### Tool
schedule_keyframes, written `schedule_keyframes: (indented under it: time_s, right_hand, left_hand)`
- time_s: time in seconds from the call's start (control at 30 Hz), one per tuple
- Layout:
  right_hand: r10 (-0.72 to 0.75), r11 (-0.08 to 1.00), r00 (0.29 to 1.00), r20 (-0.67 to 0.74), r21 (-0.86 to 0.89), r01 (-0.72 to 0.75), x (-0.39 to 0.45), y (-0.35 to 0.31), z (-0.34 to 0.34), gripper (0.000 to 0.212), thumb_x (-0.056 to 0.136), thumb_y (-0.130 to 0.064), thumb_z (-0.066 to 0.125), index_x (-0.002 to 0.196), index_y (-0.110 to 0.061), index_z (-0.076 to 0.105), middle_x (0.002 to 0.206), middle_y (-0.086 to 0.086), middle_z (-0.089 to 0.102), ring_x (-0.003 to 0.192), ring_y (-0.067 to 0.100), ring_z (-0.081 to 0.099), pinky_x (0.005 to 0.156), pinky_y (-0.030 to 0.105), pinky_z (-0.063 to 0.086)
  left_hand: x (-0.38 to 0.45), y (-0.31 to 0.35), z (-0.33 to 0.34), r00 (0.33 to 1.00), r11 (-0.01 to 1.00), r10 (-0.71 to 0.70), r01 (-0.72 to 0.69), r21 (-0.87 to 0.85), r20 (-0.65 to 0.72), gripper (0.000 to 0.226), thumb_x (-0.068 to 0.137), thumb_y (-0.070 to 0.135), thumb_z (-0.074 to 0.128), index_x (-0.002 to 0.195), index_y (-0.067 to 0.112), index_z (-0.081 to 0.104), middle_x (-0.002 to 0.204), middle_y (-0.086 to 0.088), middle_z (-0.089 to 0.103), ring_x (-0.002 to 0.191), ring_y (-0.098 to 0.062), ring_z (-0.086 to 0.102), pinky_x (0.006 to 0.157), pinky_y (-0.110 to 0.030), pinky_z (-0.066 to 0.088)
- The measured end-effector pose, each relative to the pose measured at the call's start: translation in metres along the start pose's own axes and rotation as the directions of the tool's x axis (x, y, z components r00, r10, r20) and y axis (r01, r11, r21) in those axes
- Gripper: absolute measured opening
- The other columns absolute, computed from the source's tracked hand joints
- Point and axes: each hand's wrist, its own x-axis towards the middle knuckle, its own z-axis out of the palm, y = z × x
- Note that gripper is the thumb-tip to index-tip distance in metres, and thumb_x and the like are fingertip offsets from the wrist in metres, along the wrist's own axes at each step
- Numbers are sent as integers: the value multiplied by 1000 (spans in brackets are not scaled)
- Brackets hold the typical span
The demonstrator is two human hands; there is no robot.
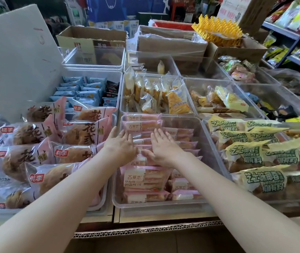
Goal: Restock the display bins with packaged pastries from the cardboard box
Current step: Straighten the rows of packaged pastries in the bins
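- Nearest you, the torn corrugated edge of the brown cardboard box (145, 232) runs along the bottom, just below the display counter.
- Your 2 bare forearms reach up from the lower corners and meet over the clear plastic display bin (207, 141) at the centre.
- Your left hand (120, 145) lies palm down with fingers straight and close together, resting flat on the pink-and-white packaged pastries (143, 178) stacked in that bin.
- Your right hand (162, 145) sits just beside it, fingers straight and slightly spread, also pressing flat on the same packs; neither hand grips anything.
- To your left, a bin holds large pink bags of round brown buns (36, 156).
- To your right, a bin holds yellow-and-green wrapped pastries (255, 154).
- Behind the centre bin, another clear bin holds yellow-wrapped cake slices (156, 95); blue snack packets (80, 90) fill the one to its left.
- Farthest back stand more brown cartons (171, 42) and a yellow plastic rack (218, 31).
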Motion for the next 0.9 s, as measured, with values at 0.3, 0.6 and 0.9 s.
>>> schedule_keyframes:
  time_s: [0.3,0.6,0.9]
  right_hand:
    - [4,1000,991,-137,-11,-5,36,13,-20,56,103,-26,20,150,-9,-5,158,6,-13,145,20,-14,116,39,-9]
    - [-18,999,928,-371,-39,4,35,8,-17,34,96,-7,33,126,-8,51,130,10,54,125,24,44,110,36,23]
    - [45,979,978,-203,203,-3,81,5,-42,48,96,-7,39,141,-23,40,148,5,33,136,29,28,117,50,10]
  left_hand:
    - [22,-7,-17,990,1000,-6,7,1,-142,57,96,15,19,147,3,-2,156,-14,-4,145,-25,-7,114,-44,-12]
    - [30,-10,-9,961,997,72,-75,0,-267,47,97,20,29,142,8,26,148,-9,31,140,-26,22,116,-45,5]
    - [31,-23,-10,940,984,102,-143,-105,-325,45,92,19,47,136,19,39,144,-5,38,139,-24,25,116,-45,6]
